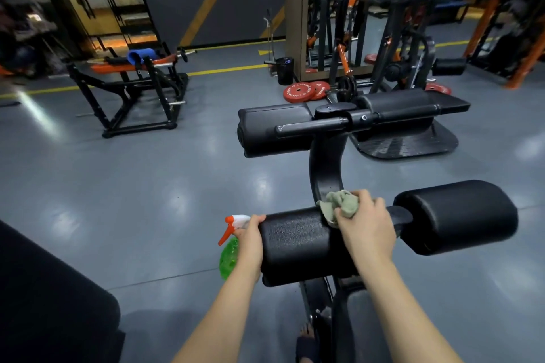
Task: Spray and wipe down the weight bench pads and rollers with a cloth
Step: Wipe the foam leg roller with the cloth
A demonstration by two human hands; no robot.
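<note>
A gym, seen from a person's head looking down at both bare arms. In front is a weight bench's leg section: a near left roller [295, 242] and a near right roller [457, 215], both black and padded, joined by a bar. A curved black post [324, 168] rises behind them to two far rollers [271, 127].

The left hand [250, 240] curls round the neck of a green bottle [229, 256] with a white and orange trigger, held against the left end of the near left roller. The right hand [364, 222] clutches a bunched grey-green cloth [339, 205], fingers curled round it, pressing it on the right end of the same roller, beside the bar.

The floor [177, 186] is glossy grey with yellow lines. Red plates [298, 92] lean near a black bin [285, 70] beyond the far rollers. A black and orange machine [132, 88] stands well apart on the left. A sandalled foot [306, 342] shows at the bottom edge.
</note>
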